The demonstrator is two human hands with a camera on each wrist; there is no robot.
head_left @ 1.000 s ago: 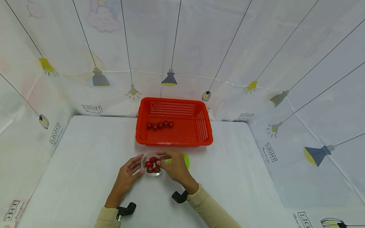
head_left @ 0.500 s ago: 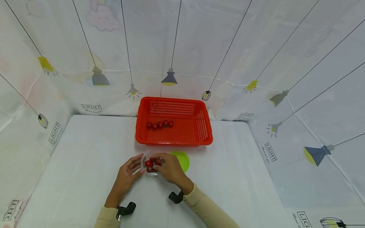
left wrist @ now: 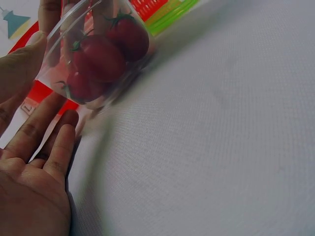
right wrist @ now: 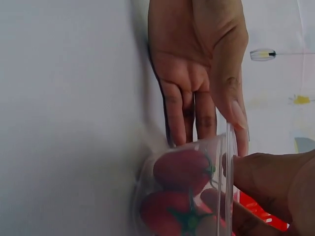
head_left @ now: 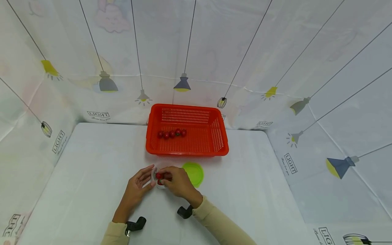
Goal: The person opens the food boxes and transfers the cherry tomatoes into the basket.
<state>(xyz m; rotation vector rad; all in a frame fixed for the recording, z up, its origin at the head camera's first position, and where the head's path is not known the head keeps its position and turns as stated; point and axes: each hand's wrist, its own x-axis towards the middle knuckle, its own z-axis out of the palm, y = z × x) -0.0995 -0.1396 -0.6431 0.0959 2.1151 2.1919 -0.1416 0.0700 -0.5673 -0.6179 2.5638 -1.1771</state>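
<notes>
A small clear plastic container (left wrist: 47, 81) with cherry tomatoes (left wrist: 101, 59) in it stands on the table before me. My left hand (head_left: 137, 187) rests against its left side, thumb near the rim and fingers stretched along the outer wall. From the right, my right hand (head_left: 177, 182) reaches over the rim, covering much of the container in the head view. Its thumb and fingertips are down inside among the tomatoes (right wrist: 179, 169); I cannot tell whether they pinch one. A bright green round lid (head_left: 194, 174) lies just right of the container.
Behind the container stands a red slotted basket (head_left: 186, 152) holding several more cherry tomatoes (head_left: 172, 134) in a row. The white table (head_left: 245, 190) meets a printed sheet wall (head_left: 245, 68) on its far side.
My right hand has moved left across the container, from its right-hand tomatoes to the left ones, uncovering the green lid. The left hand has stayed in place.
</notes>
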